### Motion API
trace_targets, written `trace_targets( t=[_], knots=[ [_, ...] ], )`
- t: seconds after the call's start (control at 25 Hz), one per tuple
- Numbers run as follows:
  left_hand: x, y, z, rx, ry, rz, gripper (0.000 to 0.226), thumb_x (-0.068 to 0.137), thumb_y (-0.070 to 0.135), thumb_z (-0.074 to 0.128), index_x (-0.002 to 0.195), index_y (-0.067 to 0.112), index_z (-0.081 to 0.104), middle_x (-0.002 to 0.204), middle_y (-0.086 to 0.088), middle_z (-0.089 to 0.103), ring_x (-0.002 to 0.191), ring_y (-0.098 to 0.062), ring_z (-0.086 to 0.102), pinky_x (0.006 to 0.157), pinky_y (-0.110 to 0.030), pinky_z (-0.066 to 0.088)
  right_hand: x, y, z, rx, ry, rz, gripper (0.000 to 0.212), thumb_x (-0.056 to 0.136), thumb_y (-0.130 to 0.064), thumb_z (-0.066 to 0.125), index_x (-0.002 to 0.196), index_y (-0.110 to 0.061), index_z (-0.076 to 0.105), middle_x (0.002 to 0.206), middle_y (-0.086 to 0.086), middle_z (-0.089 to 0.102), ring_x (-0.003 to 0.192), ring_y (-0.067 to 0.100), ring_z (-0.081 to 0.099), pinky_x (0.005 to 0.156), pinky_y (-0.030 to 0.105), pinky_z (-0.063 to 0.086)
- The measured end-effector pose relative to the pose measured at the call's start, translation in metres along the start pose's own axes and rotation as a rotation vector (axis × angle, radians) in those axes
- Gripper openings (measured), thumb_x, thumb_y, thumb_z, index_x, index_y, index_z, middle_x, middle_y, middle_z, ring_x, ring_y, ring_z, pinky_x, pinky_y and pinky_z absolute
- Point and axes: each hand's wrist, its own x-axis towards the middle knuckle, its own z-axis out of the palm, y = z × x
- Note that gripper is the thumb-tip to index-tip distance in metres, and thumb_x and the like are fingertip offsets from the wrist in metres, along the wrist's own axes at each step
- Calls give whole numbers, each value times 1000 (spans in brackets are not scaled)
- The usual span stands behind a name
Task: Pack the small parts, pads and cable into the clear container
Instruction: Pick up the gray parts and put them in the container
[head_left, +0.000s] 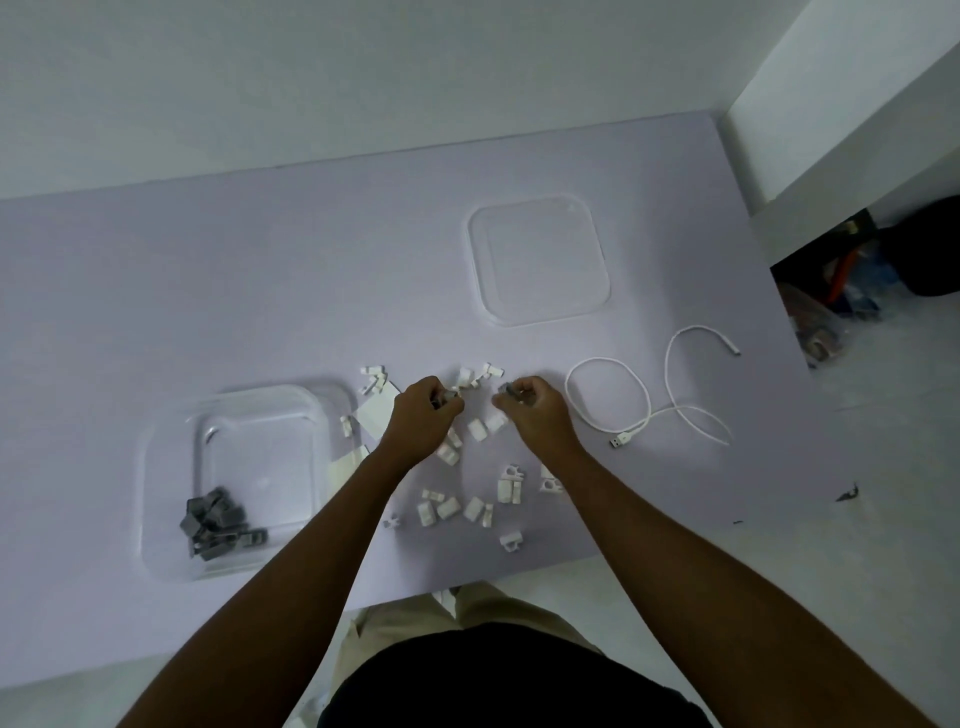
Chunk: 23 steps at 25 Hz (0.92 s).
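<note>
Both hands (423, 415) (532, 413) pinch seemingly grey parts (505, 388).

One clear container (171, 519), one lid (537, 260), one cable (644, 405), two hands (423, 415).

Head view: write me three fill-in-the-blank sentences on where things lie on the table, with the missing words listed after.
1. The dark grey small parts already lie inside the clear plastic ____.
2. The white cable lies on the pale table to the ____ of both hands.
3. The clear square lid lies flat on the table, ____ from the left hand and right hand than the scattered white small parts.

Missing words: container; right; farther
</note>
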Motion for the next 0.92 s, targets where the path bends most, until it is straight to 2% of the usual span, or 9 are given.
trace_targets(
  t=[0.12, 0.2, 0.28, 0.36, 0.44, 0.56, 0.68, 0.76, 0.92],
  knots=[
    [-12, -18, -39, -33, 61, -15, 31, 81, 28, 64, 66, 15, 40, 65, -10, 55, 60, -22, 51, 60, -36, 43, -14, -29, 19, 471, -253, 262, 17, 73, -30, 64, 76, -18, 53, 66, -2, 34, 59, 13, 27, 52, 28, 20],
    [-22, -35, -67, -17, 108, -35, 33, 82, 25, 65, 64, 15, 39, 62, -12, 54, 59, -21, 49, 58, -34, 40, -22, -39, 34, 562, -387, 234, 5, 77, -24, 54, 77, -19, 54, 72, 0, 39, 61, 14, 30, 55, 29, 19],
    [-36, -57, -98, 2, 150, -61, 33, 82, 25, 66, 65, 13, 40, 63, -17, 55, 59, -22, 47, 58, -34, 38, -33, -50, 56, 586, -492, 195, 8, 81, -18, 47, 82, -16, 55, 76, 4, 48, 61, 15, 35, 55, 30, 22],
    [-52, -83, -128, 50, 181, -63, 32, 83, 23, 65, 67, 8, 42, 60, -12, 49, 58, -20, 42, 59, -33, 36, -44, -63, 85, 602, -558, 186, 12, 84, -19, 46, 83, -12, 56, 77, 7, 52, 59, 17, 39, 51, 29, 25],
    [-67, -111, -158, 108, 189, -64, 31, 84, 23, 65, 70, 2, 46, 59, -3, 48, 57, -17, 40, 59, -32, 37, -56, -75, 119, 583, -565, 185, 19, 89, -22, 47, 79, -10, 57, 76, 7, 53, 56, 17, 41, 48, 28, 26],
    [-86, -149, -195, 271, 47, -84, 24, 83, 28, 64, 74, 10, 51, 69, -2, 60, 63, -21, 57, 60, -35, 50, -80, -88, 173, 549, -544, 227, 24, 91, -27, 51, 74, -11, 58, 73, 6, 55, 55, 17, 44, 49, 29, 25],
    [-99, -174, -214, 746, -205, -36, 21, 85, 34, 60, 92, 14, 60, 93, -7, 67, 84, -27, 67, 71, -35, 54, -101, -89, 230, 454, -424, 306, 26, 91, -23, 53, 68, -12, 57, 66, 6, 53, 53, 17, 45, 48, 28, 29],
    [-103, -188, -217, 938, -255, 33, 27, 88, 32, 58, 106, 11, 62, 105, -9, 67, 94, -30, 68, 77, -36, 54, -111, -78, 267, 309, -326, 365, 22, 89, -19, 54, 69, -11, 57, 65, 7, 52, 52, 17, 46, 47, 27, 34],
    [-99, -199, -218, 1010, -308, 132, 25, 88, 28, 58, 102, 9, 66, 106, -11, 66, 91, -30, 68, 76, -36, 54, -122, -47, 300, 51, -211, 476, 17, 90, -19, 51, 81, -9, 61, 69, 7, 55, 56, 18, 50, 53, 28, 43]
  ],
)
